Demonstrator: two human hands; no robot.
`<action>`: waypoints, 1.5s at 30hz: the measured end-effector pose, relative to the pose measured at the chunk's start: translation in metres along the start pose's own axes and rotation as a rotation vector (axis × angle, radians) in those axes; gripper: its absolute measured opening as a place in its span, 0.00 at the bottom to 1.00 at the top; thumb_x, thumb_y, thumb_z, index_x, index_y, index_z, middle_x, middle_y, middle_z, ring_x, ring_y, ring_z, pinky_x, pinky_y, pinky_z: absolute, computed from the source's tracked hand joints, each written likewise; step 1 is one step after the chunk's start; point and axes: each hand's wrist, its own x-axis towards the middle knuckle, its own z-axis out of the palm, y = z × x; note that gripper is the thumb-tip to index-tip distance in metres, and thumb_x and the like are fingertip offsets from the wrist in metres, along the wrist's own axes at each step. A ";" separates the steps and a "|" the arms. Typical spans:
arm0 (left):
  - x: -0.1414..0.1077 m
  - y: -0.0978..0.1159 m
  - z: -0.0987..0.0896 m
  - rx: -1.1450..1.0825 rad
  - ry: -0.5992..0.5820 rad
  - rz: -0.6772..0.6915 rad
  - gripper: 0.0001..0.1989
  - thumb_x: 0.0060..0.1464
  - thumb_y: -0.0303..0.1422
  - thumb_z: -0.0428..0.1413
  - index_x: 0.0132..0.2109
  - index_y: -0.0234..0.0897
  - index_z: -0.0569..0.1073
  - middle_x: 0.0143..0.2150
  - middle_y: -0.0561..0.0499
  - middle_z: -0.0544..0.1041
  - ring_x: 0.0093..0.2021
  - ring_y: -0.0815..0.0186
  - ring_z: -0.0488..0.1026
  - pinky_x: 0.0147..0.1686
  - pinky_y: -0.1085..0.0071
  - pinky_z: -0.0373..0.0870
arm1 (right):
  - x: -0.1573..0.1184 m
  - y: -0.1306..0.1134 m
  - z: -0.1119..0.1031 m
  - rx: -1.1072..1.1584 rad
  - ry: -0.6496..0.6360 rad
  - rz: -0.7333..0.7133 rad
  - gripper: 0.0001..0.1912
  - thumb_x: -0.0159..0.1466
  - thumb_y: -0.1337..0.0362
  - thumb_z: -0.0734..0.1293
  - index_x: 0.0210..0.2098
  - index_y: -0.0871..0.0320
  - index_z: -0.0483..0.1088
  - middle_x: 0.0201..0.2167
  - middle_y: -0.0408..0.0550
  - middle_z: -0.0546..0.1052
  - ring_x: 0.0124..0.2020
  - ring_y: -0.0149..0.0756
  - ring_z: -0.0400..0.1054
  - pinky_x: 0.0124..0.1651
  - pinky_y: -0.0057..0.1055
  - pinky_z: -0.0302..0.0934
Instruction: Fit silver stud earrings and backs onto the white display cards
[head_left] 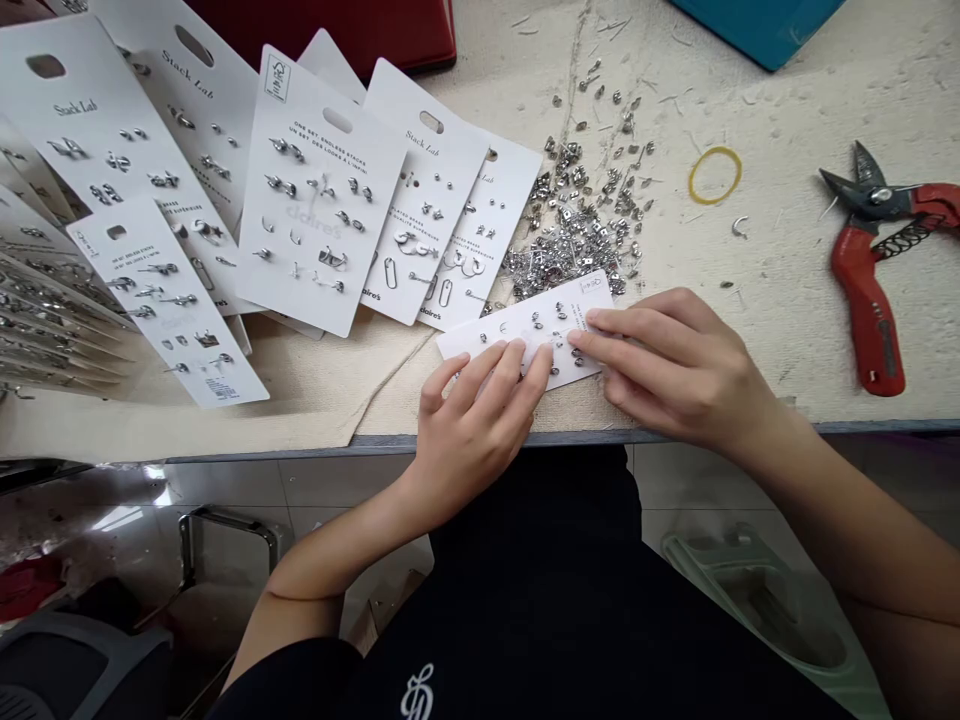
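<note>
The small white jewellery card (546, 330) lies aslant at the centre of the frame, right by the tabletop's (772, 350) near edge, tiny metal pieces dotted across its face. And look at the left hand (476, 425): palm down, fingers bent and a little apart, tips resting on the card's lower side and covering part of it. Whether a thumb pinches from beneath, we can't tell.

In from the right comes the right hand (679, 365), two fingers stretched side by side, tips at the card's right end, the others folded below; whether they grip a stud is hidden. Forearms slope in from lower left and lower right, elbows bent.

Crowding the card's upper edge, a scattered heap of metal fittings (581, 235)! Left of that, a fan of larger earring cards (322, 190), overlapping one another, with a packed row of cards (56, 300) at the far left. Over to the upper right: a yellow rubber band (715, 176), a little curved metal piece (739, 227) just below it, then red-handled cutters (870, 300), jaws parted. A dark red object (352, 30) sits top left of centre, a blue one (757, 25) top right.
</note>
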 end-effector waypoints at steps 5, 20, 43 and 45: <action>-0.001 -0.002 0.001 -0.060 -0.011 -0.004 0.18 0.60 0.24 0.54 0.55 0.38 0.75 0.48 0.49 0.81 0.48 0.63 0.73 0.52 0.65 0.60 | -0.001 0.001 -0.001 0.042 0.006 0.021 0.15 0.60 0.77 0.69 0.47 0.70 0.73 0.43 0.58 0.76 0.41 0.43 0.68 0.44 0.38 0.68; 0.003 -0.004 0.004 -0.105 0.018 -0.037 0.14 0.58 0.22 0.55 0.50 0.38 0.76 0.44 0.49 0.80 0.47 0.63 0.72 0.52 0.64 0.59 | -0.002 -0.001 -0.002 0.055 -0.012 0.075 0.19 0.60 0.79 0.69 0.50 0.64 0.73 0.43 0.57 0.76 0.40 0.41 0.65 0.41 0.37 0.68; 0.005 -0.002 -0.003 -0.015 -0.032 0.013 0.18 0.58 0.21 0.55 0.55 0.32 0.75 0.46 0.49 0.82 0.48 0.66 0.75 0.55 0.66 0.55 | -0.003 -0.001 -0.001 0.049 0.009 0.098 0.17 0.62 0.78 0.67 0.49 0.61 0.73 0.44 0.54 0.77 0.42 0.41 0.67 0.43 0.36 0.69; 0.004 -0.002 -0.003 -0.015 -0.029 0.008 0.18 0.58 0.20 0.55 0.55 0.32 0.75 0.46 0.50 0.82 0.48 0.66 0.75 0.55 0.66 0.55 | -0.003 -0.001 -0.001 0.061 0.007 0.108 0.17 0.63 0.77 0.66 0.50 0.61 0.73 0.43 0.54 0.77 0.41 0.41 0.67 0.43 0.36 0.68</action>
